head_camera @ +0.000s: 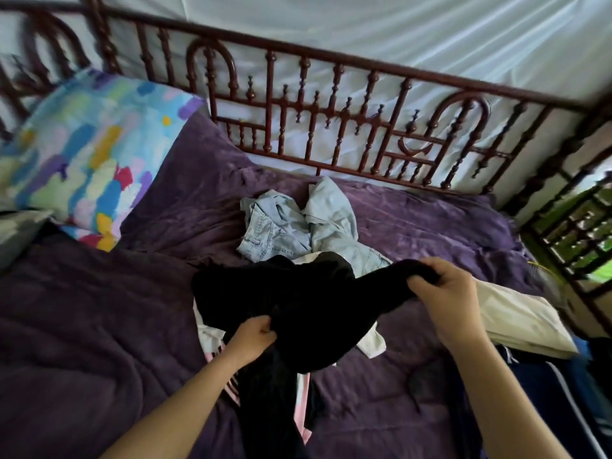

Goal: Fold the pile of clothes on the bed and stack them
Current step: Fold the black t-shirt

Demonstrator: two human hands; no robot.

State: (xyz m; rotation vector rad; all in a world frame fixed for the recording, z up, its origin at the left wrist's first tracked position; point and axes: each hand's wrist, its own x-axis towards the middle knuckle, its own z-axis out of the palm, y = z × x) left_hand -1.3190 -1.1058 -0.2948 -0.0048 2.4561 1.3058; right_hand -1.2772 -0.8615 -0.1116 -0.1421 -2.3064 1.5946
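Black garment (298, 303) hung at frame centre over the purple bedspread (99, 326), bunched in both fists: left hand (253, 336) gripped its lower edge, right hand (447, 293) its upper-right end. Pale jeans (291, 226) lay behind, possibly two pieces.

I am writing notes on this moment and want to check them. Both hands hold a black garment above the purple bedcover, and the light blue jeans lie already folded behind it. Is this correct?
Not quite. In the head view the light blue jeans are not folded; they lie crumpled in a loose heap. The rest holds: the left hand and right hand both grip the black garment above the purple bedcover.
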